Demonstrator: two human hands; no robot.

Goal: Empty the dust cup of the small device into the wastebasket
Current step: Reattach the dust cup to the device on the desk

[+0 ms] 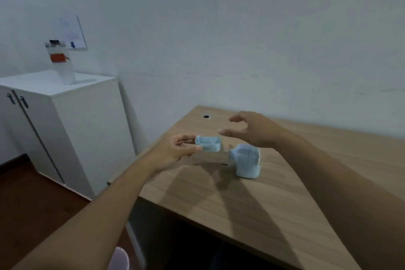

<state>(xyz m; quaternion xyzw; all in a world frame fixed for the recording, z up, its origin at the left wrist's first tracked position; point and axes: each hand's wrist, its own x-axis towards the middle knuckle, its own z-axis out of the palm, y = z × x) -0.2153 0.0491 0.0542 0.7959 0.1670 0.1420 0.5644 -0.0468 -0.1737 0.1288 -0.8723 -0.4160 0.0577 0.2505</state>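
At upper left of the frame, a white two-door cabinet (65,116) with a clear container (62,61) and a small whiteboard (74,33) on top; no part in the step. At the bottom edge, left of centre, a pale pinkish rounded rim (119,257), blurred and cut off, possibly the wastebasket, impossible to say for sure. Just left of centre, the left hand (173,151) pinching the small pale blue plastic dust cup (207,144) between thumb and fingers by its left end, cup lifted off the light wooden desk (241,204), open side tilted up and toward the camera. Contents too blurred to tell. Right of centre, the right hand (252,131) spread and empty, fingers curved, hovering just above and beside the cup, touching nothing. Below it, the pale blue rounded device body (246,160) standing on the desk, apart from the cup.

Probably the carry step: cup detached, emptying not yet done. Best done by keeping the opening upward all the way, swinging left and down off the desk edge, tipping only once fully over the basket mouth. Worth firming up the pinch, since a two-point hold on one end could let the cup swivel and spill. Worth leaving the device where it stands
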